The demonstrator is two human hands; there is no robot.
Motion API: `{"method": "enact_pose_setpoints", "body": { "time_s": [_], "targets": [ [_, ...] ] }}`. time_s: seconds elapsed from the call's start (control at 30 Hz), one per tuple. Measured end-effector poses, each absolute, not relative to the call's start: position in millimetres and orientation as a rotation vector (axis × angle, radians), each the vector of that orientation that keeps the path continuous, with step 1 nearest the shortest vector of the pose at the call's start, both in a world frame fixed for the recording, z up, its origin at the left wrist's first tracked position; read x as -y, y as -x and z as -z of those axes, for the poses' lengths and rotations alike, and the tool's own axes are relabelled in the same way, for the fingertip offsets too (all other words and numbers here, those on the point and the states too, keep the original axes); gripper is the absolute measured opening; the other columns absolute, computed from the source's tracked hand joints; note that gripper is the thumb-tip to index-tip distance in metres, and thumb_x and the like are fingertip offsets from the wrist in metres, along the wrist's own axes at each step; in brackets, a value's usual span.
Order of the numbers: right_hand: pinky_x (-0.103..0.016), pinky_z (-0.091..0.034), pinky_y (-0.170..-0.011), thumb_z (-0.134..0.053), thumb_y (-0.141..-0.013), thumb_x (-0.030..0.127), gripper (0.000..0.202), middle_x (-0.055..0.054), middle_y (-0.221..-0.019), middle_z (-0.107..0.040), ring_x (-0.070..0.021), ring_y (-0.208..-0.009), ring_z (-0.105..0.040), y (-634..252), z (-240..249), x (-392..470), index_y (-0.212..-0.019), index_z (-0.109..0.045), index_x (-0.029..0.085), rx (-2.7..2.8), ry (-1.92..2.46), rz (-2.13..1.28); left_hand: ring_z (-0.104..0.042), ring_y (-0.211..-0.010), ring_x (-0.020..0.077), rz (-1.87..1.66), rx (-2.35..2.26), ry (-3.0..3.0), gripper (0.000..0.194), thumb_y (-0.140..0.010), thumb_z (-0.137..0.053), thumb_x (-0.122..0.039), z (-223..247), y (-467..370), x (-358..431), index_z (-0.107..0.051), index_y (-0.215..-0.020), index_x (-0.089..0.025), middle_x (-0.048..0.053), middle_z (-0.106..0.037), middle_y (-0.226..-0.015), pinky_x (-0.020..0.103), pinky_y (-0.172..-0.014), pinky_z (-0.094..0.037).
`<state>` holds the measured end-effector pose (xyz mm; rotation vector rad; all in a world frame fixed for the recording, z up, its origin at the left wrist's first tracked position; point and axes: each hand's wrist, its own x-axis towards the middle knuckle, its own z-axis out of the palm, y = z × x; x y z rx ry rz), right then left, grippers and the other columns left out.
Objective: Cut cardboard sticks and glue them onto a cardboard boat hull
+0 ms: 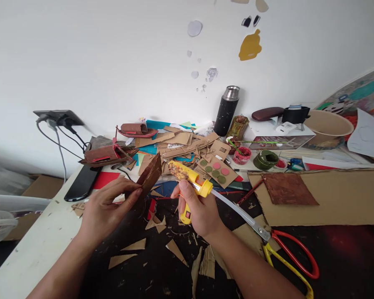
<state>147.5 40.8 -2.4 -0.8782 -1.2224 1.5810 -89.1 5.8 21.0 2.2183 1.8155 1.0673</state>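
Between the thumb and fingers of my left hand (110,204) is a brown-painted cardboard piece (151,175), tilted up on edge. My right hand (202,209) grips a yellow hot glue gun (195,179), its nozzle end pointing left towards the cardboard with a small gap between. A glue stick (226,199) sticks out of the gun's back end. Below both hands, cardboard scraps (134,245) lie on the dark mat (156,278). Two brown cardboard boat models (107,154) stand beyond my left hand.
Scissors (272,238) with red and yellow handles lie right of my right forearm. Behind are a cardboard scrap pile (177,139), a black thermos (227,110) and paint jars (266,159). A brown-painted square (289,189) rests on cardboard at right. A phone (82,184) lies left.
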Motion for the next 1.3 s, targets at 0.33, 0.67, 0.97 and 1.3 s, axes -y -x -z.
{"method": "enact_pose_setpoints", "body": {
  "time_s": [0.33, 0.67, 0.97, 1.3],
  "targets": [
    [-0.023, -0.039, -0.044, -0.056, -0.093, 0.089, 0.073, 0.003, -0.049, -0.052, -0.0112, -0.043, -0.05, -148.0, 1.5, -41.0, -0.079, -0.069, 0.019, 1.219, 0.872, -1.582, -0.073, -0.076, 0.0136, -1.037, -1.725, -2.216, 0.014, -0.099, -0.067, -0.027, -24.9, 85.0, -4.5, -0.076, -0.088, -0.024, -0.002, -0.078, -0.086, 0.021, -0.069, -0.054],
    [-0.024, -0.038, -0.043, -0.056, -0.094, 0.087, 0.07, 0.004, -0.046, -0.051, -0.0111, -0.041, -0.049, -148.7, 0.2, -40.8, -0.075, -0.065, 0.02, 1.215, 0.875, -1.554, -0.073, -0.075, 0.0147, -1.037, -1.721, -2.21, 0.015, -0.098, -0.067, -0.027, -27.4, 82.1, -5.7, -0.075, -0.085, -0.023, 0.0, -0.079, -0.086, 0.022, -0.067, -0.054],
    [-0.023, -0.038, -0.043, -0.055, -0.096, 0.085, 0.069, 0.003, -0.047, -0.051, -0.0106, -0.041, -0.048, -149.3, -2.2, -41.2, -0.068, -0.059, 0.022, 1.237, 0.87, -1.521, -0.073, -0.074, 0.015, -1.043, -1.723, -2.207, 0.016, -0.098, -0.066, -0.028, -25.8, 82.9, -5.1, -0.076, -0.086, -0.023, 0.0, -0.079, -0.085, 0.023, -0.068, -0.054],
    [-0.024, -0.04, -0.044, -0.055, -0.097, 0.084, 0.068, 0.004, -0.048, -0.051, -0.0112, -0.042, -0.049, -150.6, -4.6, -39.6, -0.068, -0.058, 0.023, 1.249, 0.882, -1.508, -0.073, -0.073, 0.0168, -1.026, -1.757, -2.161, 0.017, -0.096, -0.067, -0.031, -28.2, 81.8, -5.1, -0.077, -0.085, -0.024, 0.001, -0.08, -0.084, 0.025, -0.066, -0.055]
  ]
}}
